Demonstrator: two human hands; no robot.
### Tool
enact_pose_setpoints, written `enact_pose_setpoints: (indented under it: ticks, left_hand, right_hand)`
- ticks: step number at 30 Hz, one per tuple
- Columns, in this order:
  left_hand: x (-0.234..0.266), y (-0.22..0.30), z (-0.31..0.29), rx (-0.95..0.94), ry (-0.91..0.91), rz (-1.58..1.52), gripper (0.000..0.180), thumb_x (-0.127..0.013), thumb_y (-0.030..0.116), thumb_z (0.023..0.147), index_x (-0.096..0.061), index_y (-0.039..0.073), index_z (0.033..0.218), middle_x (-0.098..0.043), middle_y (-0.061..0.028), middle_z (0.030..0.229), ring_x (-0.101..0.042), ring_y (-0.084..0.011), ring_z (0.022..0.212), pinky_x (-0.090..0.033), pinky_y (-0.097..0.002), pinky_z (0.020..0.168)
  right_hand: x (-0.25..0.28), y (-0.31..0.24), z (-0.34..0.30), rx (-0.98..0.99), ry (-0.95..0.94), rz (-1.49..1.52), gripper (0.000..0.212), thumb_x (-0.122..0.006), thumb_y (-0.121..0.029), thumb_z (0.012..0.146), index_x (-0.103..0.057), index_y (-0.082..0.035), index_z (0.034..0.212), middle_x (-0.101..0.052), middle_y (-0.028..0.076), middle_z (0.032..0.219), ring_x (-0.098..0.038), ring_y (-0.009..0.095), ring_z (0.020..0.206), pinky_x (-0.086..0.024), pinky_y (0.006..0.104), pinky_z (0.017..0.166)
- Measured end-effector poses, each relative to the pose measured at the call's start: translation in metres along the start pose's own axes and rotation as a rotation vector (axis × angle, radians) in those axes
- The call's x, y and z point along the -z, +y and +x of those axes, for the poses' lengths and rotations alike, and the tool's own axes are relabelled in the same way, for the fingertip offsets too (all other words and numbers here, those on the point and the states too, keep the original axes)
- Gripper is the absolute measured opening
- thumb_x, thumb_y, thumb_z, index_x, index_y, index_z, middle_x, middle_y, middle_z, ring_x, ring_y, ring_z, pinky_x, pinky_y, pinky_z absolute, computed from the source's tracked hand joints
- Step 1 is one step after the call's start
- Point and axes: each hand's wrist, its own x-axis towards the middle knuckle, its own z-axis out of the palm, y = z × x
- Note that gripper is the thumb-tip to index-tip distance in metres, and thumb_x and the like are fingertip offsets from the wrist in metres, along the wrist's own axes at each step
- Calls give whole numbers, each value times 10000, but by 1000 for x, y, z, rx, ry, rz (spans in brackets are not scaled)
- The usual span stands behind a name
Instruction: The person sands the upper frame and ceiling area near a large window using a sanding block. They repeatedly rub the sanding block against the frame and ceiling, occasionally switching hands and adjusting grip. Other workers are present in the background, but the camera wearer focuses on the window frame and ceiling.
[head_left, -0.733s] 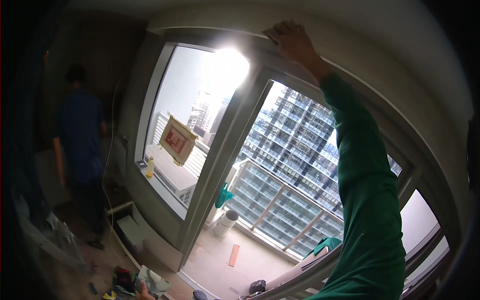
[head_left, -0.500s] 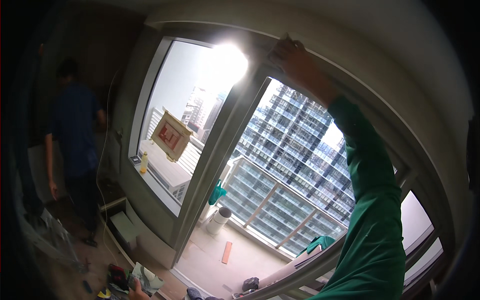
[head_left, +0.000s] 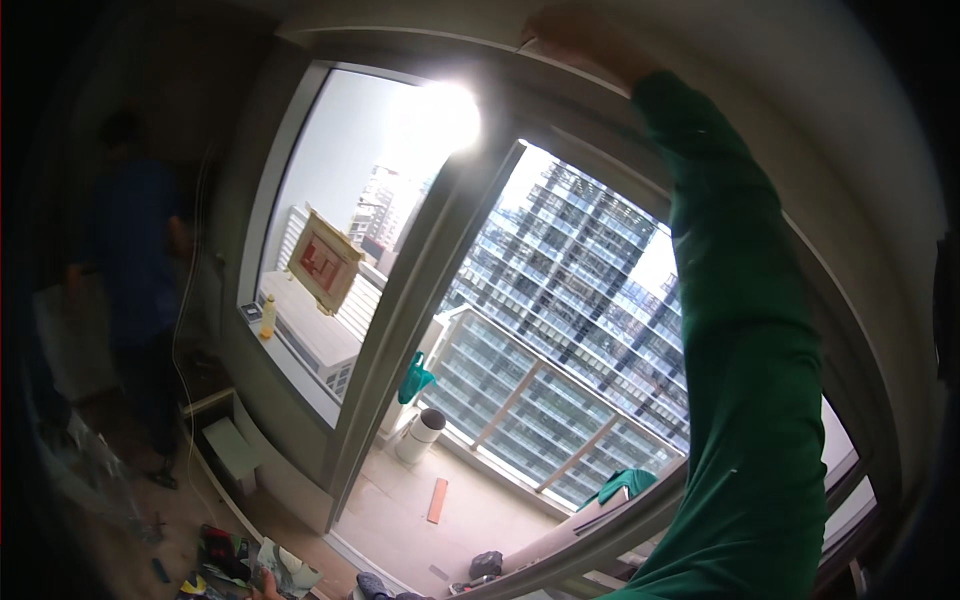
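My right arm, in a green sleeve, stretches up to the top of the door frame. My right hand [head_left: 580,38] is closed near the edge where the lintel [head_left: 450,45] meets the ceiling. A thin pale edge sticks out from its fingers, but the hand is dim and blurred, so what it grips is unclear. Low in the view, my left hand [head_left: 267,588] shows only partly, with its thumb up against a flat board [head_left: 290,568] smeared with whitish paste. The rest of that hand is cut off by the lower edge.
A window [head_left: 330,180] with a taped paper and a yellow bottle [head_left: 268,316] on its sill is left of the balcony doorway. Outside stand a white bucket [head_left: 420,436] and railing [head_left: 540,365]. A person in blue [head_left: 135,240] stands far left, near a hanging cord and open box [head_left: 230,445].
My right hand has moved up and slightly left, from the door frame's face to the edge by the ceiling. My left hand stays low with the board. The view has shifted slightly.
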Motion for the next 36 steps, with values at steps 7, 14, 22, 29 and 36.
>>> enact_pose_setpoints:
  ticks: [7, 14, 22, 29, 36]
  left_hand:
    - [-19, -1, -13, 44, -116, -1, 344, -576, 208, 924, -605, -64, 1132, -645, -139, 1065, -628, -247, 926, -507, -354, 818]
    - [-34, 12, -20, 48, -205, -16, 330, -549, 221, 949, -609, -53, 1123, -644, -126, 1047, -621, -240, 911, -506, -353, 805]
    - [-36, 42, -42, 159, -340, -95, 322, -519, 236, 977, -614, -40, 1112, -643, -112, 1026, -612, -232, 895, -504, -352, 789]
    - [-48, 76, -64, 262, -610, -344, 332, -569, 195, 922, -595, -44, 1151, -644, -118, 1084, -631, -240, 955, -510, -360, 839]
    - [-142, 119, -114, 488, -935, -563, 301, -560, 176, 938, -570, -28, 1158, -649, -122, 1082, -640, -239, 1013, -504, -383, 923]
  right_hand:
    - [-8, 86, -110, 234, 24, 131, 277, -594, -117, 805, -730, -114, 1046, -698, 166, 1000, -658, 306, 968, -519, 427, 826]
    - [48, 94, -259, 168, 81, 37, 427, -569, 50, 778, -689, -182, 1116, -688, 45, 1056, -642, 259, 972, -507, 410, 865]
    - [81, 90, -366, -61, -37, -83, 515, -552, 113, 718, -691, -185, 1114, -680, 19, 1102, -632, 239, 1026, -492, 394, 894]
    - [64, -94, -441, -425, 281, 574, 626, -493, 163, 680, -637, -145, 1205, -630, 77, 1221, -583, 279, 1151, -440, 413, 1004]
    - [82, -347, -446, -720, 124, 2082, 396, -512, 33, 922, -589, -99, 1287, -589, 149, 1278, -576, 264, 1164, -468, 332, 949]
